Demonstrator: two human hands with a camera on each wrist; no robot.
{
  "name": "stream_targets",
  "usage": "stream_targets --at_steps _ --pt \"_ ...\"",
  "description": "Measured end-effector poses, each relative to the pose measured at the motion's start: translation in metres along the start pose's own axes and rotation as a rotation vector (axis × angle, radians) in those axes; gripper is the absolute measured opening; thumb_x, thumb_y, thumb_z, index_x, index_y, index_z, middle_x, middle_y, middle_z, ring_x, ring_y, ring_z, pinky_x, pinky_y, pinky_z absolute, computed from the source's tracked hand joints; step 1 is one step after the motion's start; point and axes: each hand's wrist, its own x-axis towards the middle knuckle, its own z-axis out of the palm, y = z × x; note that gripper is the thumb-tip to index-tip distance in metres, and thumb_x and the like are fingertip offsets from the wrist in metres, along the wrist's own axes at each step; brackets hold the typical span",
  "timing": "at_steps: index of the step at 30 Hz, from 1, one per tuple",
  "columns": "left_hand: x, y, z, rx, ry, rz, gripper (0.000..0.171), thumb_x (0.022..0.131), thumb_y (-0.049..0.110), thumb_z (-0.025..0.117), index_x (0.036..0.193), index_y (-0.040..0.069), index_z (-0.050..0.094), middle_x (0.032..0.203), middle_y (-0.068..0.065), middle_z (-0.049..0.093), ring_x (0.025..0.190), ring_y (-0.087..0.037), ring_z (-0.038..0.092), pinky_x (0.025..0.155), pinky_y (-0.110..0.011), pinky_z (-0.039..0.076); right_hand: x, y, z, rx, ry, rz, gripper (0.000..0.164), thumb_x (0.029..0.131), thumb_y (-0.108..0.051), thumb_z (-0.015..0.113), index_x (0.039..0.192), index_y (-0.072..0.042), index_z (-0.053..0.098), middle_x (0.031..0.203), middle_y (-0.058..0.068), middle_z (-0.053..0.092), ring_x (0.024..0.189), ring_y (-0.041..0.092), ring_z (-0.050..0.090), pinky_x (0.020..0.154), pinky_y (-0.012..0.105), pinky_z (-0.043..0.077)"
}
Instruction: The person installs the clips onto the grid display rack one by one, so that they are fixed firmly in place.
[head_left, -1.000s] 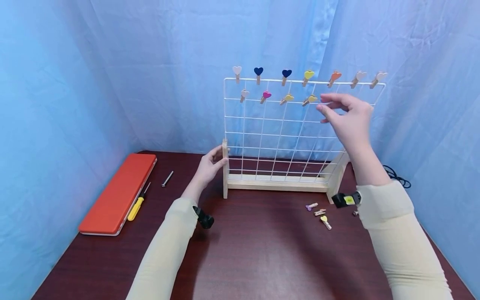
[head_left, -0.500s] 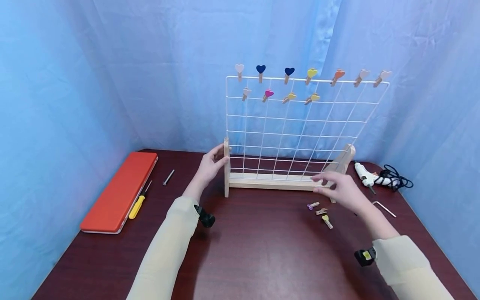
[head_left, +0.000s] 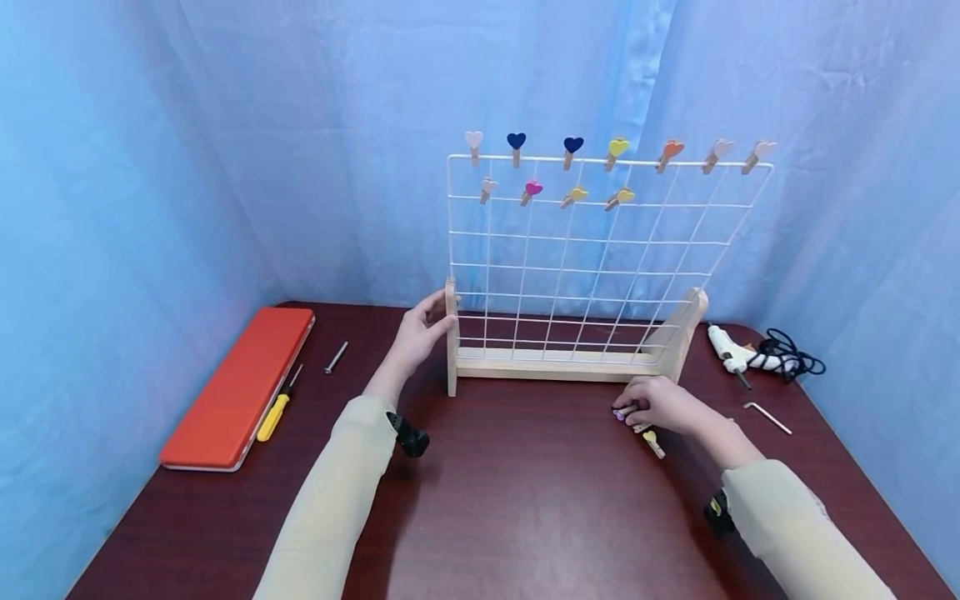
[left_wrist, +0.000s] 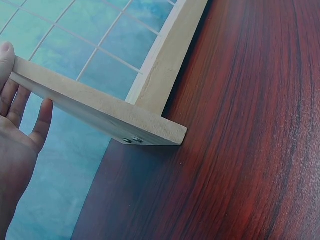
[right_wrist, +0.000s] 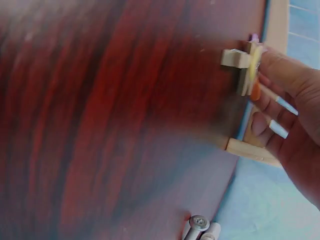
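A white wire grid [head_left: 555,271] stands upright in a wooden stand [head_left: 555,368]. My left hand [head_left: 416,333] grips the stand's left side board [left_wrist: 100,102], thumb on one face and fingers on the other. Several heart clothespins [head_left: 532,189] are clipped along the grid's top two wires. On the table before the stand, my right hand [head_left: 663,406] has thumb and fingertips around a small clothespin with a purple heart [head_left: 620,413]. Right by it lie a yellow heart clothespin [head_left: 653,444] and another one, mostly hidden under the hand. The right wrist view is blurred.
At left lie a red case [head_left: 238,387], a yellow screwdriver [head_left: 274,417] and a long bolt [head_left: 337,357]. A glue gun [head_left: 735,350] with a black cord [head_left: 793,354] and a hex key [head_left: 768,417] lie at right. Blue curtains surround the table.
My right hand has come down from the grid's second wire to the loose clothespins on the table and closed around the purple one. My left hand stays on the stand.
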Motion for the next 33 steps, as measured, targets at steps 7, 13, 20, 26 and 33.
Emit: stream_targets --at_steps 7,13,20,26,33 --pt "0.000 0.000 0.000 -0.005 -0.003 0.005 0.048 0.086 0.012 0.057 0.131 0.004 0.042 0.124 -0.015 0.052 0.114 -0.024 0.048 0.095 -0.041 0.039 0.003 -0.002 0.000 0.006 -0.003 -0.029 0.007 0.074 -0.014 0.071 0.080 -0.019 0.069 0.072 -0.011 0.060 0.065 0.001 0.053 0.057 0.020 0.045" --pt "0.000 0.000 0.000 -0.012 -0.011 0.002 0.050 0.086 0.017 0.058 0.131 0.005 0.043 0.126 -0.019 0.050 0.116 -0.025 0.047 0.095 -0.042 0.038 0.002 -0.014 -0.012 0.047 0.075 -0.020 0.015 0.077 -0.013 0.069 0.092 -0.014 0.067 0.073 -0.013 0.062 0.064 -0.003 0.055 0.056 0.020 0.047" --pt "0.001 0.001 0.000 0.014 -0.001 -0.011 0.048 0.087 0.012 0.057 0.132 0.005 0.042 0.125 -0.013 0.053 0.115 -0.023 0.047 0.094 -0.040 0.039 0.006 -0.043 -0.051 0.068 0.201 -0.045 0.022 0.077 -0.011 0.067 0.098 -0.017 0.065 0.075 -0.010 0.064 0.066 -0.002 0.057 0.054 0.020 0.047" --pt "0.003 -0.003 0.000 0.018 -0.001 -0.021 0.048 0.087 0.015 0.057 0.133 0.011 0.042 0.125 -0.012 0.052 0.115 -0.023 0.047 0.094 -0.040 0.040 0.015 -0.077 -0.099 0.174 0.313 0.016 0.020 0.081 -0.009 0.064 0.099 -0.019 0.065 0.089 -0.002 0.067 0.070 0.003 0.060 0.055 0.020 0.048" --pt "0.009 -0.026 0.000 0.029 0.014 -0.002 0.050 0.085 0.025 0.059 0.132 0.020 0.044 0.123 -0.004 0.055 0.111 -0.017 0.050 0.092 -0.037 0.042 0.027 -0.124 -0.153 0.300 0.448 0.151 0.023 0.084 -0.009 0.060 0.107 -0.009 0.063 0.094 0.013 0.066 0.062 0.008 0.063 0.057 0.025 0.051"
